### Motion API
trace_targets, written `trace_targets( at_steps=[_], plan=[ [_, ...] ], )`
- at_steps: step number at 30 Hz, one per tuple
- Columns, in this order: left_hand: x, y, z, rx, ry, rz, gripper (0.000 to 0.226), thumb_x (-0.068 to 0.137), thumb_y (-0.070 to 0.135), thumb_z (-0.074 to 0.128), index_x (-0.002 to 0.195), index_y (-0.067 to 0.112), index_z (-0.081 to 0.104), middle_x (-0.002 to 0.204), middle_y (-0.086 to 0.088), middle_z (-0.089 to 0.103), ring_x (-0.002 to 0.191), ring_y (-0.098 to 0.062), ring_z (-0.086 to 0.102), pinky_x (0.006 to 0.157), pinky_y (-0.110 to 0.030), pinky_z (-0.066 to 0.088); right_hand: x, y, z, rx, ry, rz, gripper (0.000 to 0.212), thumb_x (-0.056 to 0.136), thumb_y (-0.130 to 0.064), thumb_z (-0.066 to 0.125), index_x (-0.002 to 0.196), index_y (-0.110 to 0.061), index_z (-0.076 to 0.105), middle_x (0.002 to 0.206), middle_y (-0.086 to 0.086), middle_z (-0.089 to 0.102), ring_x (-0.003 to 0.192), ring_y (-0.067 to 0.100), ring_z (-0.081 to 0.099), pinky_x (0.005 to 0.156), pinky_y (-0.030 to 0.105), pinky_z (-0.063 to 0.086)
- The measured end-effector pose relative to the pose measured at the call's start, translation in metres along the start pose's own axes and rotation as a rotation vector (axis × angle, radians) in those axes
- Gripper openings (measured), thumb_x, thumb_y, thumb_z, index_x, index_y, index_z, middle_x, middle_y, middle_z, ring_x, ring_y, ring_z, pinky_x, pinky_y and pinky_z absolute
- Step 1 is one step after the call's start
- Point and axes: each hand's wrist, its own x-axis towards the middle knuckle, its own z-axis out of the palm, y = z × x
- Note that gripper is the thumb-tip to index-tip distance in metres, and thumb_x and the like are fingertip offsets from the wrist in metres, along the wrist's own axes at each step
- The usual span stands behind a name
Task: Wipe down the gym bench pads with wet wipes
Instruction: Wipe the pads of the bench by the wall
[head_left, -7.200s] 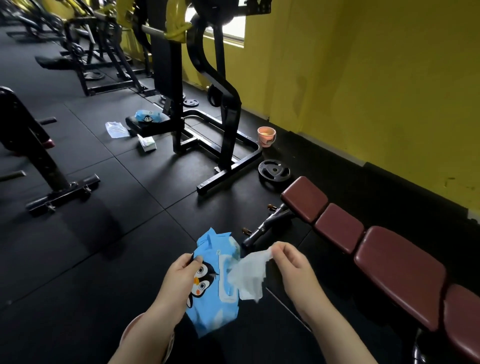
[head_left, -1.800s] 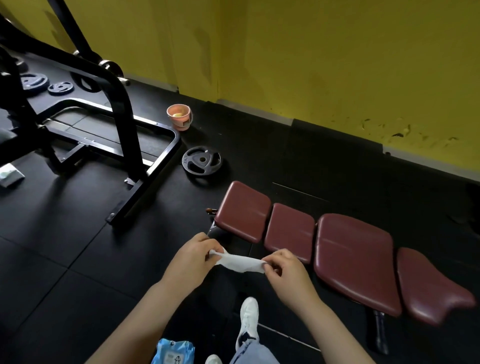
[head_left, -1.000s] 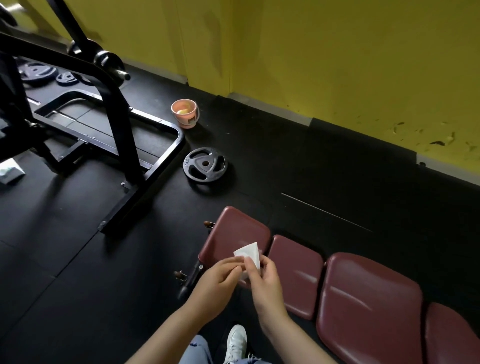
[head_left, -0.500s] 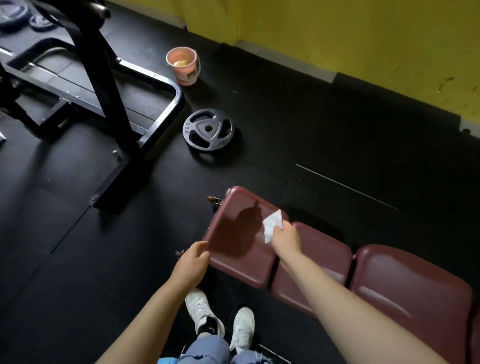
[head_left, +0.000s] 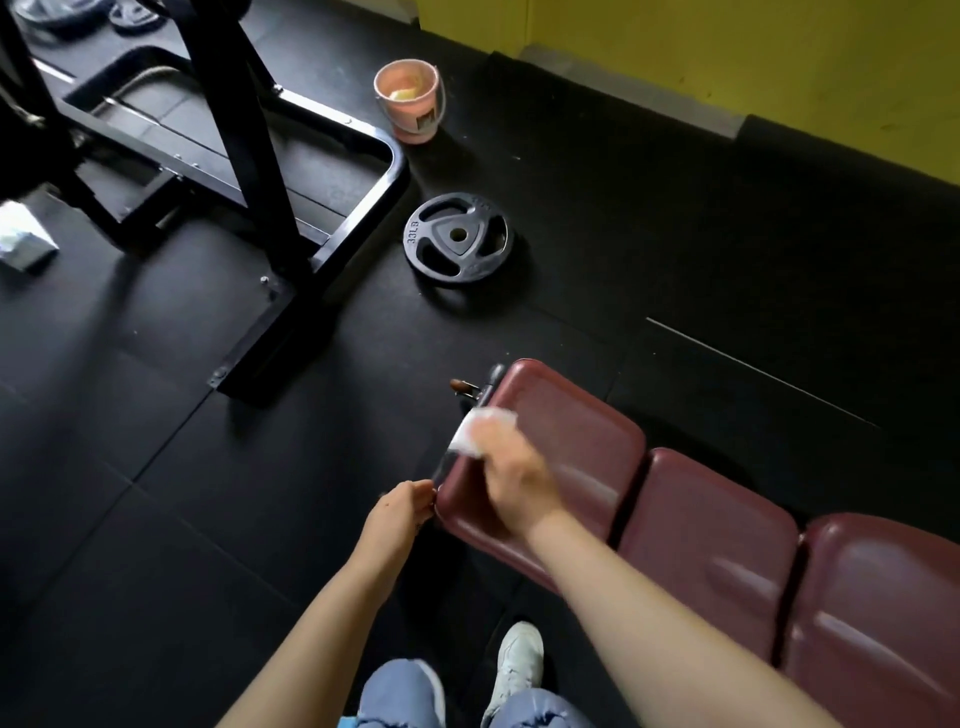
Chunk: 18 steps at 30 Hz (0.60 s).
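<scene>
A low gym bench with dark red pads runs from the middle to the lower right; its end pad (head_left: 571, 441) lies nearest me. My right hand (head_left: 511, 475), blurred by motion, presses a white wet wipe (head_left: 475, 428) against the left part of that end pad. My left hand (head_left: 400, 512) holds the near left corner of the same pad, fingers curled on its edge. Two more pads (head_left: 711, 545) (head_left: 878, 618) follow to the right.
A black weight plate (head_left: 457, 238) lies on the rubber floor beyond the bench. A pink bucket (head_left: 410, 101) stands near the yellow wall (head_left: 779, 57). A black machine frame (head_left: 249, 156) fills the upper left. My shoes (head_left: 519, 657) are below the bench.
My right hand has swept the wipe from the end pad's right edge across to its left side. My left hand stays at the pad's near corner. The camera has come closer.
</scene>
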Motion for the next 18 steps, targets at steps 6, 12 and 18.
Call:
trace_targets(
  at_steps=[6, 12, 18],
  plan=[
    [-0.001, -0.006, -0.012, 0.059, -0.035, -0.033, 0.035, 0.100, 0.022, 0.033, 0.112, 0.019, 0.066, 0.102, 0.006, 0.073, 0.102, -0.010, 0.067, 0.097, -0.030, 0.047, -0.062, 0.014, 0.013, -0.096, -0.275, -0.554, 0.044, 0.084, 0.009, 0.059, 0.127, -0.002, 0.062, 0.134, 0.012, 0.059, 0.125, 0.027, 0.056, 0.103, 0.043, 0.046],
    [0.005, -0.020, -0.010, 0.199, -0.049, 0.189, 0.034, 0.096, 0.022, 0.044, 0.092, 0.028, 0.077, 0.094, 0.017, 0.076, 0.088, 0.007, 0.067, 0.064, -0.007, 0.045, -0.003, 0.057, -0.004, -0.161, -0.035, -0.134, 0.052, 0.085, 0.013, 0.055, 0.134, -0.006, 0.057, 0.142, 0.010, 0.052, 0.131, 0.030, 0.049, 0.108, 0.045, 0.041],
    [0.032, -0.050, 0.005, 0.190, -0.023, 0.483, 0.040, 0.103, 0.026, 0.034, 0.118, 0.040, 0.068, 0.113, 0.031, 0.067, 0.112, 0.012, 0.057, 0.097, -0.018, 0.043, -0.003, 0.058, 0.005, 0.019, 0.103, 0.092, 0.055, 0.088, 0.012, 0.046, 0.138, -0.010, 0.053, 0.148, 0.001, 0.044, 0.141, 0.017, 0.036, 0.119, 0.023, 0.019]
  ],
)
